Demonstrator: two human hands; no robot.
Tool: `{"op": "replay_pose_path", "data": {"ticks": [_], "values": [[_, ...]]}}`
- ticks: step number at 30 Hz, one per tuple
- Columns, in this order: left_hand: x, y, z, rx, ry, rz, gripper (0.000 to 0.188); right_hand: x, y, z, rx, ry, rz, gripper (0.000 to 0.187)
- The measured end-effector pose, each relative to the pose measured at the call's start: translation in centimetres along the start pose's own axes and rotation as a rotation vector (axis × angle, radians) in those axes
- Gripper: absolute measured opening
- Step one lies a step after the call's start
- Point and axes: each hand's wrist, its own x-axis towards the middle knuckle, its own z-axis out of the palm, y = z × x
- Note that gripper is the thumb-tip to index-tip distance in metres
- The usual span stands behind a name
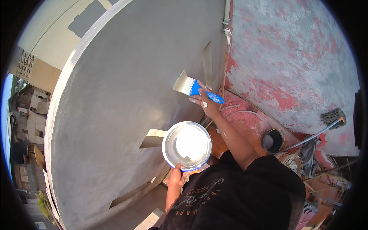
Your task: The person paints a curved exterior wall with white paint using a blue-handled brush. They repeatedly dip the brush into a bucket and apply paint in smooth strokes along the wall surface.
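My right hand [207, 104] is closed round the blue handle of a wide paintbrush [185, 83]. Pale bristles point left, close to the grey wall [126, 88]; whether they touch it I cannot tell. White smears mark the back of that hand. Below and nearer to me, my left hand [176, 175] grips the near rim of a round white tub [167, 152] with blue along its underside. Bright white paint [190, 142] lies inside the tub, washed out by sunlight. The left fingers are partly hidden beneath it.
The grey wall has slot openings [153, 138] and a pale top edge. A pipe [227, 38] runs down the corner beside a patchy red-and-grey wall [287, 57]. At right are a dark bucket [273, 141], a broom [332, 117] and a cluttered heap including a pale bucket [292, 163].
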Motion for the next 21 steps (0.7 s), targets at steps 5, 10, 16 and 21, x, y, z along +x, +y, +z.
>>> {"op": "replay_pose_path", "data": {"ticks": [5,10,16,21], "values": [[-0.7,-0.6,-1.3,-0.017,0.048,-0.002,0.041,-3.3,8.5,-7.2,-0.486,0.303,0.338,0.043],[-0.4,-0.6,-2.3,-0.034,0.072,0.001,0.040,-3.1,1.7,1.1,-0.194,0.067,0.045,0.045],[-0.5,-0.4,-3.2,-0.036,0.086,-0.021,0.045,-4.7,-2.0,6.4,-0.107,-0.107,-0.075,0.054],[-1.2,-0.4,-3.9,0.005,0.068,0.032,0.051,-5.9,8.5,-1.5,-0.178,0.137,0.116,0.049]]}}
